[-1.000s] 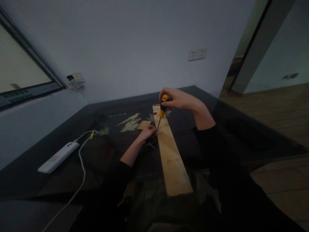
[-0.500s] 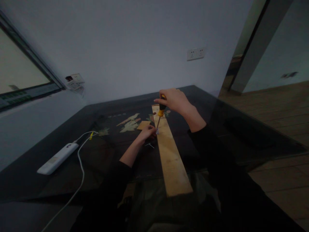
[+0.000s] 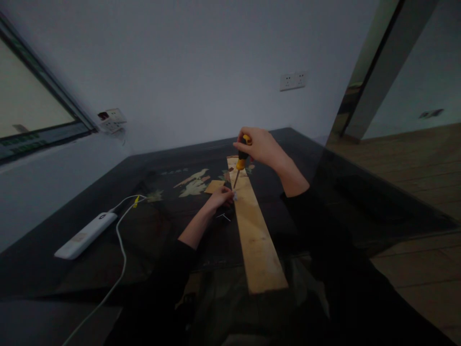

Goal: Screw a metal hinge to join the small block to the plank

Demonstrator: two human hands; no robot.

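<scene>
A long pale wooden plank (image 3: 256,235) lies on the dark glass table (image 3: 151,230), running away from me. My right hand (image 3: 260,146) is closed round the yellow and black handle of a screwdriver (image 3: 240,161), whose tip sits just above a small screw (image 3: 235,195) at the plank's left edge. My left hand (image 3: 220,197) rests beside the plank with its fingers pinched on that screw. Two loose screws (image 3: 224,216) lie on the table just below my left hand.
A white power strip (image 3: 86,234) with its white cable (image 3: 120,240) lies at the left of the table. A small wooden block (image 3: 214,186) sits behind my left hand. Wall sockets (image 3: 293,80) are on the back wall; a window is at left, wooden floor at right.
My right hand has shifted its grip on the screwdriver handle and lifted the tip slightly off the screw. My left hand and the plank have stayed put.
</scene>
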